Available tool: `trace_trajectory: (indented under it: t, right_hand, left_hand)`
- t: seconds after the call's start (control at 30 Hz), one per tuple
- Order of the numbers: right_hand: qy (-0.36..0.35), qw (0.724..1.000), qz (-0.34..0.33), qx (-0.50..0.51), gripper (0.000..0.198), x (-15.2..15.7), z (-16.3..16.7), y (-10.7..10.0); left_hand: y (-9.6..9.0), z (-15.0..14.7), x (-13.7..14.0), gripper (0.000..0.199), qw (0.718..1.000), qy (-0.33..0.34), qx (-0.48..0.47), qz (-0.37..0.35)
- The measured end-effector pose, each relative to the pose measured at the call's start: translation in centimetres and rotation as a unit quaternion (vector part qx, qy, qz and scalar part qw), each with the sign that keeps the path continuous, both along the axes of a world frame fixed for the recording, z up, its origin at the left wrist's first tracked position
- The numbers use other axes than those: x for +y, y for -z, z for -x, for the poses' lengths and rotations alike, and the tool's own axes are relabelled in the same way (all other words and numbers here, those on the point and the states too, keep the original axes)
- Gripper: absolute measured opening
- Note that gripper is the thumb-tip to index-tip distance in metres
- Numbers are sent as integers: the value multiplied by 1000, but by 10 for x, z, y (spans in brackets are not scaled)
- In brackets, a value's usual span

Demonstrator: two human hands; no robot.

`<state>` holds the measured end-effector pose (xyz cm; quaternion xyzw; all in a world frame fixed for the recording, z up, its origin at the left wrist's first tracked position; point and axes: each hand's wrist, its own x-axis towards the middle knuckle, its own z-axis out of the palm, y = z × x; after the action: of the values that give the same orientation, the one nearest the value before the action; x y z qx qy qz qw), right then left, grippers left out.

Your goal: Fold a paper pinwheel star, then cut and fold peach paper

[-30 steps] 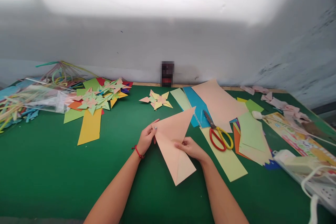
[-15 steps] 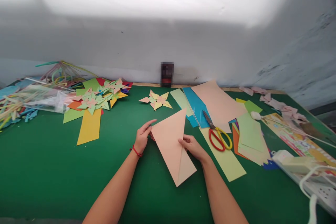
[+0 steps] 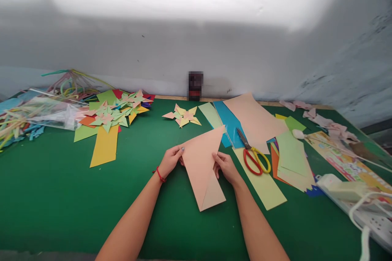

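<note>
A peach paper sheet (image 3: 200, 163), folded on a diagonal into a long triangle with a leftover flap at its near end, lies near the middle of the green table (image 3: 55, 195), its far tip pointing up and to the right. The left hand (image 3: 171, 161) pinches the sheet's left corner between thumb and fingers; the right hand (image 3: 226, 166) grips its right edge, fingers curled onto the paper. A red string bracelet (image 3: 159, 174) circles the left wrist.

The table is covered in green felt-like material and runs back to a pale grey wall (image 3: 196, 49). Flat sheets of peach, blue and light green paper (image 3: 245, 118) fan out beyond the hands, with red-and-yellow scissors (image 3: 254, 155) lying on them, just right of the right hand. A long light green strip (image 3: 266, 185) lies under the scissors' handles. To the far left sits a heap of folded paper stars (image 3: 113, 116) on yellow and green sheets, and one peach-and-yellow star (image 3: 183, 116) lies alone near the wall.

A clear plastic bag (image 3: 52, 112) at the left edge holds coloured pipe cleaners. At the right edge a white power strip (image 3: 361, 204) lies with its cord.
</note>
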<state>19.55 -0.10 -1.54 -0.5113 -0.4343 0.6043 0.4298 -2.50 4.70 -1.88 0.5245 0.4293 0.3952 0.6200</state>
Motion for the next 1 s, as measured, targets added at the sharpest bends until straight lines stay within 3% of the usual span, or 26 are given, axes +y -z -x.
trace_trajectory:
  t: [0.33, 0.53, 0.63, 0.7, 0.87, 1.0]
  right_hand:
    - [91, 995, -42, 2, 43, 4, -11, 8]
    - [196, 977, -68, 49, 44, 8, -16, 7]
    - [204, 970, -86, 99, 43, 7, -18, 3]
    - [178, 972, -95, 124, 38, 4, -18, 1]
    - [108, 984, -105, 94, 42, -5, -15, 3]
    - [52, 992, -105, 52, 36, -6, -6, 6]
  left_hand:
    - [1, -2, -5, 37, 990, 137, 27, 23]
    - [2, 0, -5, 38, 989, 143, 45, 13]
    - [3, 0, -5, 37, 985, 161, 52, 20]
    - [5, -2, -5, 42, 989, 134, 47, 32]
    - [6, -5, -1, 62, 994, -54, -50, 82]
    - [1, 1, 1, 64, 977, -41, -171, 118]
